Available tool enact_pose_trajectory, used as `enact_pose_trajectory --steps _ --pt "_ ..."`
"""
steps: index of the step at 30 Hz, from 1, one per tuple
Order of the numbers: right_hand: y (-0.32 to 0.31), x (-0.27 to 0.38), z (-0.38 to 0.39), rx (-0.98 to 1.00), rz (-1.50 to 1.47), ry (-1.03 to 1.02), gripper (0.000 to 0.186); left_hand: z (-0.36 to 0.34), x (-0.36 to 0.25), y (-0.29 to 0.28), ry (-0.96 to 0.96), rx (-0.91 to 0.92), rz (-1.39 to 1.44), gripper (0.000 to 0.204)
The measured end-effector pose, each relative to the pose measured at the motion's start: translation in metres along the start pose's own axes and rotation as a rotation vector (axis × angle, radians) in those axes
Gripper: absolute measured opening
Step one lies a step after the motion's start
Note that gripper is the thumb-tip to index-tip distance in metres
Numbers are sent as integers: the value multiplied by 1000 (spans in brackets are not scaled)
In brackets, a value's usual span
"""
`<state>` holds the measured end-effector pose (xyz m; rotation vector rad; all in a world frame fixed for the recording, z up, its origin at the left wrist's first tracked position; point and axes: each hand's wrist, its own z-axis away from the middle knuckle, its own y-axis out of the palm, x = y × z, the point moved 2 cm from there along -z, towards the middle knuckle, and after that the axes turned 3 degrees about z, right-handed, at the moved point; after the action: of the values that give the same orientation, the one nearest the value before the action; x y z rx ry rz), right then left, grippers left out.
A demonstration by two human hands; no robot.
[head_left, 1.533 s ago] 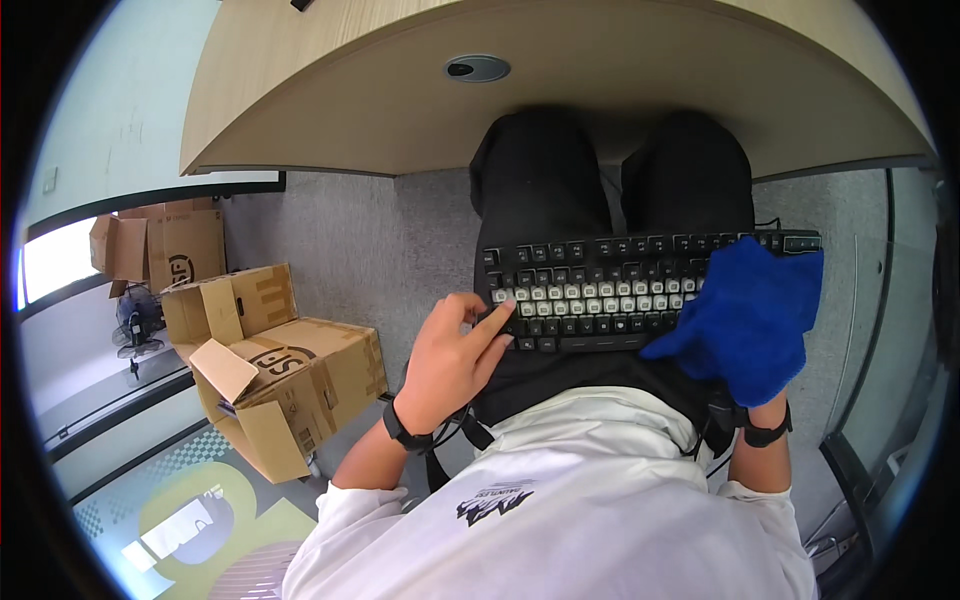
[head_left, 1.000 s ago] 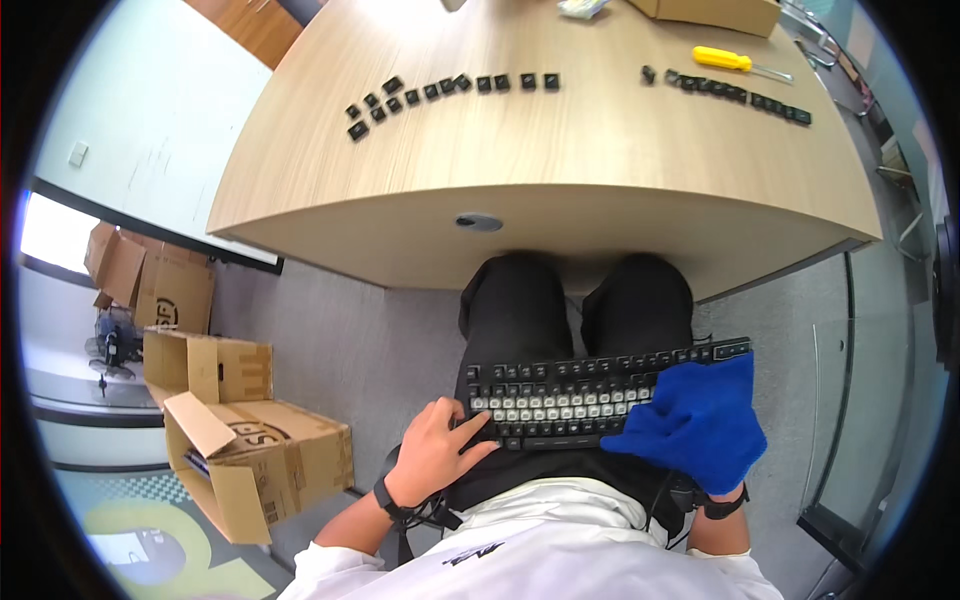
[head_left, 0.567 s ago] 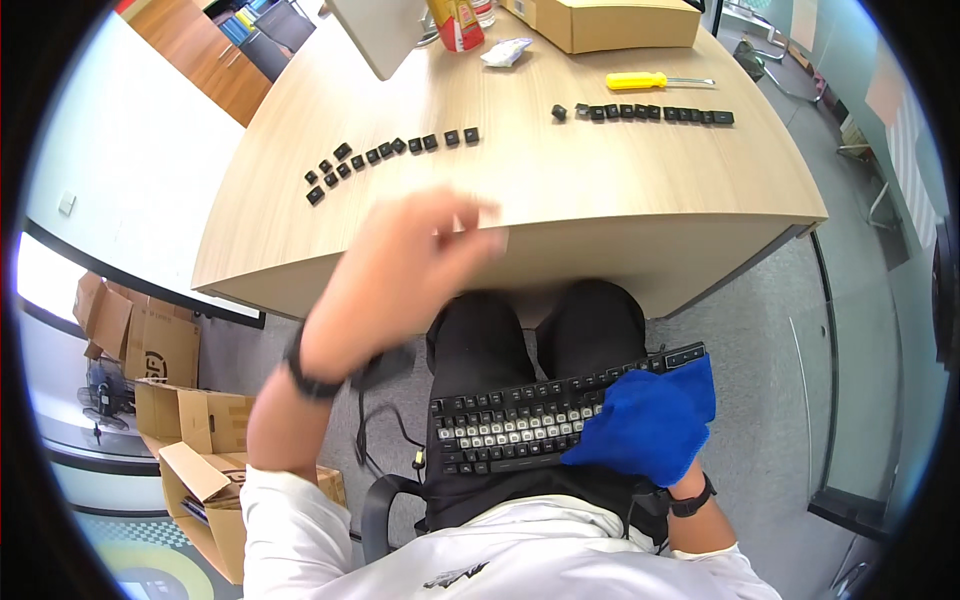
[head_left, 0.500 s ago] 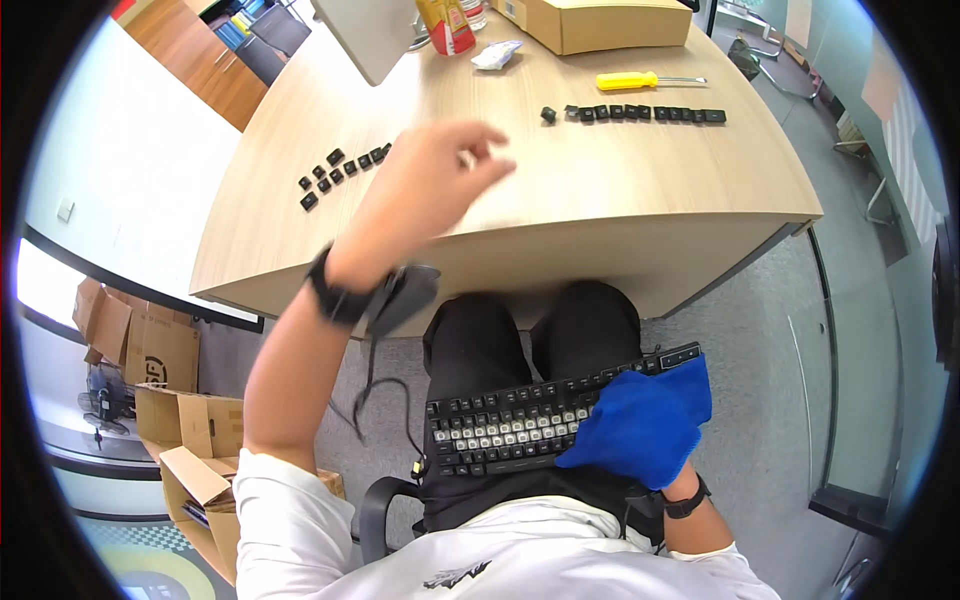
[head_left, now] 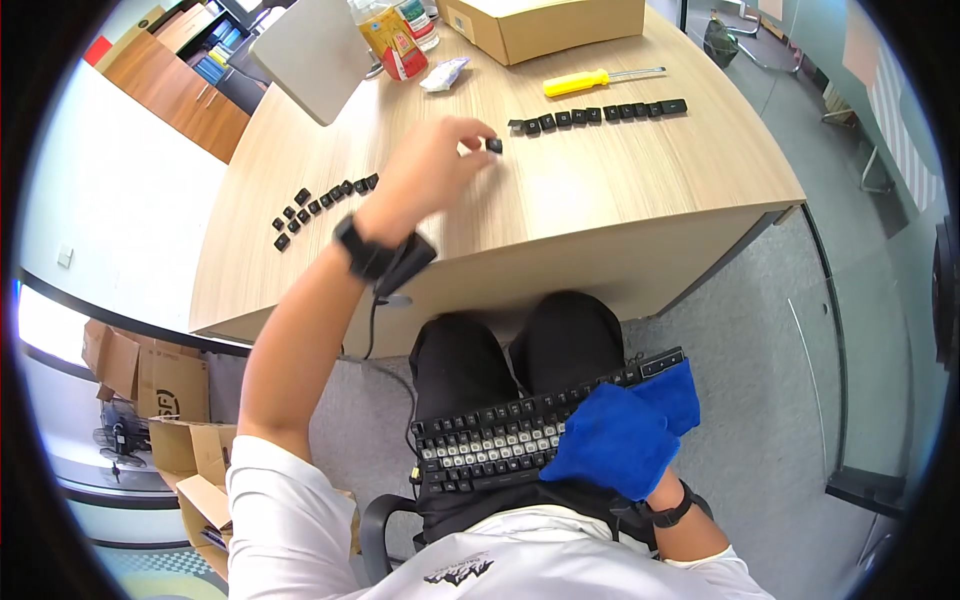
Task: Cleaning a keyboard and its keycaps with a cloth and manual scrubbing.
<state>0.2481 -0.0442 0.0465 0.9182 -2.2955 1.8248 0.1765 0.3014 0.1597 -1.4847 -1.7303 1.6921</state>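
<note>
My left hand (head_left: 440, 168) reaches over the desk, thumb and index finger closed around a small black keycap (head_left: 494, 146) at the desk top. To its right runs a row of black keycaps (head_left: 594, 115); a second group of loose keycaps (head_left: 314, 207) lies on the left. Across my thighs rests a black keyboard (head_left: 500, 413), tilted up to the right. Pale switches show along its middle where caps are off. A blue cloth (head_left: 615, 440) covers the keyboard's right part and my right hand (head_left: 668, 490), hiding its fingers; only the wrist area shows.
The desk (head_left: 600, 180) carries a yellow-handled screwdriver (head_left: 590, 82), a crumpled white packet (head_left: 445, 75), a red and yellow pouch (head_left: 392, 45), a bottle (head_left: 418, 25), a cardboard box (head_left: 550, 28) and a grey panel (head_left: 315, 60). Open cartons (head_left: 175, 375) stand on the floor at left.
My left hand has come to the single keycap beside the right-hand row and closed its fingertips on it. The view has shifted; my right hand stays under the cloth on the keyboard.
</note>
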Motion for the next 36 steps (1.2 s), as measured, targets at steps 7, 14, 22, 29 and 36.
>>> enact_pose_trajectory --steps 7,14,22,29,36 --pt "-14 4 -23 119 -255 558 36 190 -124 11 82 53 400 31" --pt "5 29 -5 -346 -228 459 33 247 -137 57 -42 21 568 30" --pt "-10 37 -15 -134 -232 540 26 261 -139 55 -30 -121 475 24" --pt "-3 37 -11 -303 -269 479 32 273 -140 83 -627 306 1537 15" --pt "2 32 -7 -278 -261 478 19 274 -137 96 -757 282 1661 15"
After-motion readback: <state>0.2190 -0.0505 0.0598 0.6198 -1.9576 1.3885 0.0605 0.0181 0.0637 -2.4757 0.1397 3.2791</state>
